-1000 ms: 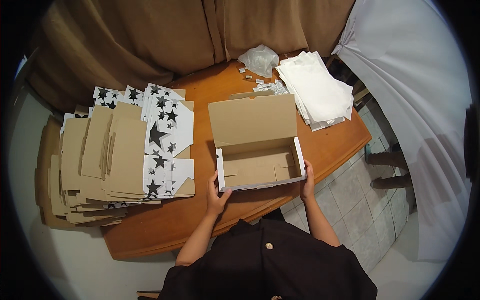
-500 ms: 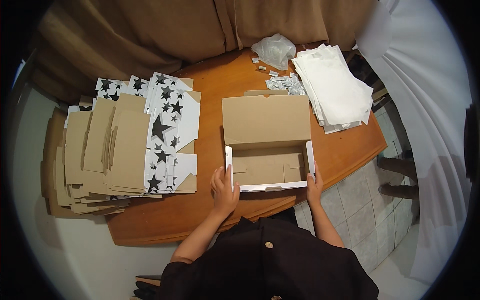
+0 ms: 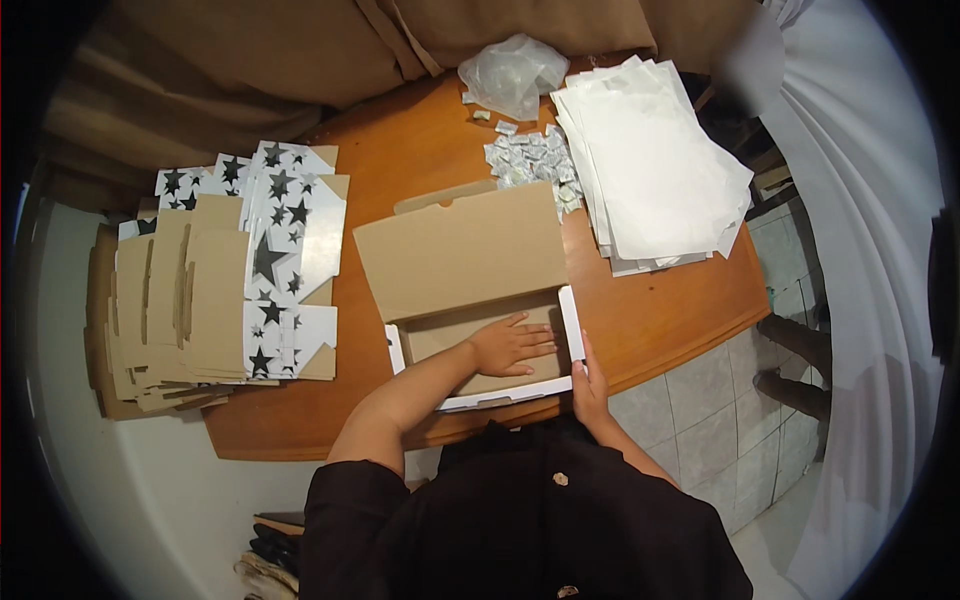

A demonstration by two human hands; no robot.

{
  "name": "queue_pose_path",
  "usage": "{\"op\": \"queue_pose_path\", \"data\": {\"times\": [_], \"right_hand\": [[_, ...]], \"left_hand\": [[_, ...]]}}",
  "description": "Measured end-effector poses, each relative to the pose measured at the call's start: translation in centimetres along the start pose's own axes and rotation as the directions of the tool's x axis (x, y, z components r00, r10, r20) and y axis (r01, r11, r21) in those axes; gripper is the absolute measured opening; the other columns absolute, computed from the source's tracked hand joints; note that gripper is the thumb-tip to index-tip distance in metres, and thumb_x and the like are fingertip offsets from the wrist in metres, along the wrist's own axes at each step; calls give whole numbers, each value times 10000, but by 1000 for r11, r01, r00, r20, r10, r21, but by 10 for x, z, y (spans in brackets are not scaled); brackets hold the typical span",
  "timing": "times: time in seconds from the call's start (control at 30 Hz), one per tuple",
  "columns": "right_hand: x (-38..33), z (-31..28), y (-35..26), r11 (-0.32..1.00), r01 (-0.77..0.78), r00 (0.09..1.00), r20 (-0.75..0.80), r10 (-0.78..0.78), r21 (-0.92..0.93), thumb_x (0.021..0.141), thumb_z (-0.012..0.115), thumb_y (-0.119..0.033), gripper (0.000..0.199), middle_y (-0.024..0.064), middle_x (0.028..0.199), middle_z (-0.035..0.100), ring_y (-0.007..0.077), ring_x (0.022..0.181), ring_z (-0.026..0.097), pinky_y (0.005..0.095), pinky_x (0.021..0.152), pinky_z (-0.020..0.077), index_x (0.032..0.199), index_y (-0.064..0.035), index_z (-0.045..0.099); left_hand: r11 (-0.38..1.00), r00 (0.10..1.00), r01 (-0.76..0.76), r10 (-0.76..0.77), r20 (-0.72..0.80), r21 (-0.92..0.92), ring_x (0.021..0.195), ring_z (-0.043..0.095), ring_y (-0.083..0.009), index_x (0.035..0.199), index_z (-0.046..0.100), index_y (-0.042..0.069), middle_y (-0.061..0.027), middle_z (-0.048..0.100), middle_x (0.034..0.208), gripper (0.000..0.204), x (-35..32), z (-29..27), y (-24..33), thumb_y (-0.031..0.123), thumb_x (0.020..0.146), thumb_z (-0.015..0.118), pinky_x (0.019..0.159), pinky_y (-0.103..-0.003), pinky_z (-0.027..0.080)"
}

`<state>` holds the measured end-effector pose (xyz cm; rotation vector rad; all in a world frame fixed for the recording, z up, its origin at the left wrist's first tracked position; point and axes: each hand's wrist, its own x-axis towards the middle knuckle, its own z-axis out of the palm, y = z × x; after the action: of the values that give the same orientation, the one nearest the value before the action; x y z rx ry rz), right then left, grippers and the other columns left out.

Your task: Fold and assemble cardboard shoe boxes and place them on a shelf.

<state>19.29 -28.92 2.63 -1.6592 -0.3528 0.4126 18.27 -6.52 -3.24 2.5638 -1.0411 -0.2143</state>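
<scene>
An open cardboard box (image 3: 460, 250), brown inside with white outer edges, stands at the near edge of the wooden table, its lid tilted back. My left hand (image 3: 512, 345) reaches inside with fingers spread, palm down over the box floor. My right hand (image 3: 590, 385) holds the box's right side wall, fingers along the outside and thumb by the near corner. Behind the lid lies a heap of small silvery-white packets (image 3: 535, 160). Part of the box floor is hidden beneath my left hand and forearm.
Flattened star-printed cardboard boxes (image 3: 215, 290) are piled on the left of the table (image 3: 400, 140). A stack of white paper sheets (image 3: 650, 165) lies at the back right, beside a clear plastic bag (image 3: 515, 75). White cloth (image 3: 850, 250) hangs at the right; a person's legs (image 3: 800, 345) show there.
My left hand has left the box's left wall and moved inside, opening flat. The box has turned slightly and shifted left in view, while my right hand stays on its right wall.
</scene>
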Motion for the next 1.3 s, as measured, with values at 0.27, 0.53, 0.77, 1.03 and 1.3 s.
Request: {"op": "queue_pose_path", "data": {"times": [0.27,0.53,0.77,1.03,1.3], "right_hand": [[9,-18,6,987,98,986,149,-79,-126,940,388,-135,491,243,1390,353,328,1293,359,359,1053,276,1377,61,279],[11,-19,-4,987,77,989,138,-57,-141,941,380,-147,490,249,1380,361,339,1284,365,371,1053,273,1372,67,287],[5,-9,3,989,79,993,102,-67,-123,934,368,-120,461,239,1363,391,328,1266,391,368,1044,287,1351,71,325],[8,-1,13,981,156,986,-38,-161,-119,916,383,-79,406,231,1282,478,322,1186,477,362,1001,345,1289,79,411],[45,-15,4,948,233,971,-1,-238,-216,911,438,-105,360,211,1207,540,323,1102,530,351,951,386,1236,41,482]], "left_hand": [[999,997,24,-27,71,45,1353,267,-205,1413,304,236,-48,295,1466,538,2,-7,0,445,924,388,1079,-498,229],[856,722,514,-467,511,56,1405,87,-275,1454,164,292,-94,31,1530,629,-58,-48,33,520,907,373,1086,-537,176],[899,860,434,-431,274,53,1374,162,-349,1435,239,270,-156,106,1508,639,-82,-13,34,565,886,379,1032,-629,189],[946,916,319,-322,237,55,1383,183,-236,1439,235,212,-28,200,1505,598,-84,-5,24,485,919,349,1071,-532,201],[879,931,310,-358,73,362,1332,308,-158,1385,357,224,-10,351,1439,536,-54,-39,25,488,918,375,1071,-528,174]]}}
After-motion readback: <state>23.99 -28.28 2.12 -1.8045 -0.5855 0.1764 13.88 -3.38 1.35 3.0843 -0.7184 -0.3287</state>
